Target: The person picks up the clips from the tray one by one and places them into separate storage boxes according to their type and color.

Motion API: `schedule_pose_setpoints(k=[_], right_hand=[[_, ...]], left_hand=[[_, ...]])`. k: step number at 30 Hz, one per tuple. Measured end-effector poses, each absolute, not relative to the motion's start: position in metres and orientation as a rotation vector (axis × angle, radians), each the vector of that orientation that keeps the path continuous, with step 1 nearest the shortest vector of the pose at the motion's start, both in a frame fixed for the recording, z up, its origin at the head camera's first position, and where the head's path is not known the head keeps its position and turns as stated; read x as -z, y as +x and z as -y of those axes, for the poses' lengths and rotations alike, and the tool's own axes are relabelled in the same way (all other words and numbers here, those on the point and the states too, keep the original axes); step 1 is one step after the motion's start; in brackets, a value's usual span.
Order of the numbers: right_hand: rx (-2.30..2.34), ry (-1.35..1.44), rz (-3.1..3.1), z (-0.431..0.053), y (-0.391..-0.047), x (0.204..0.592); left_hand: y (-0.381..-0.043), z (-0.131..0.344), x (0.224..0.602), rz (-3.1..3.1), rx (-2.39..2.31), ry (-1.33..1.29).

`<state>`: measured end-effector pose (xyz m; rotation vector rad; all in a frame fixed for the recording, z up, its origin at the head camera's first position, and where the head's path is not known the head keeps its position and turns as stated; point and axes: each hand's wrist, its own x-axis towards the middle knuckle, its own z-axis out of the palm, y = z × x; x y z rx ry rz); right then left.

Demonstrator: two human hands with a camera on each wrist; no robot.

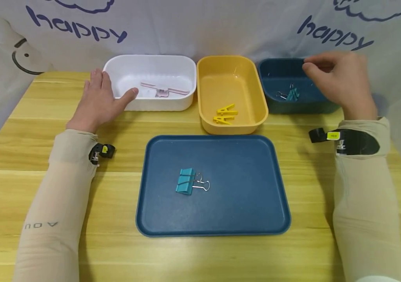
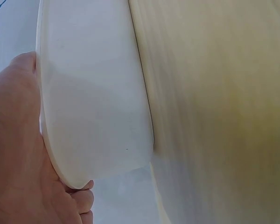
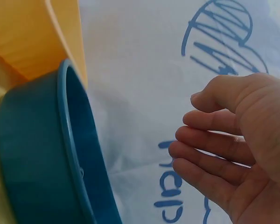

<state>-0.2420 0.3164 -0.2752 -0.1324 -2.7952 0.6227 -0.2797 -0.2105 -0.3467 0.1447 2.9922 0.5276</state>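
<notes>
My left hand (image 1: 99,100) rests at the front left corner of the white bin (image 1: 158,104), thumb spread along the front rim. In the left wrist view the bin's wall (image 2: 93,93) hides part of its fingers. My right hand (image 1: 345,78) hovers above the right end of the dark teal bin (image 1: 302,108); in the right wrist view its fingers (image 3: 210,140) are loosely bent and hold nothing. Inside that bin lies a teal binder clip (image 1: 293,94). Another teal binder clip (image 1: 185,181) with wire handles lies on the blue tray (image 1: 242,196).
Between the other two bins stands a yellow bin (image 1: 233,90) with two yellow clothespins (image 1: 225,111) near its front. Thin pink pieces (image 1: 163,93) lie in the white bin. A white cloth (image 1: 214,27) with writing hangs behind the bins. The wooden table (image 1: 115,219) surrounds the tray.
</notes>
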Motion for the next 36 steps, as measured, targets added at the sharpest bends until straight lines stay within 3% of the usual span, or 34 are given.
schedule_pose_setpoints(k=[18, 36], right_hand=[[-0.531, 0.391, 2.646, -0.275, -0.218, 0.265], [-0.498, 0.677, 2.595, -0.242, -0.198, 0.262]], left_hand=[[-0.28, 0.211, 0.348, -2.994, -0.533, 0.145], [-0.279, 0.211, 0.349, -2.998, -0.531, 0.156]])
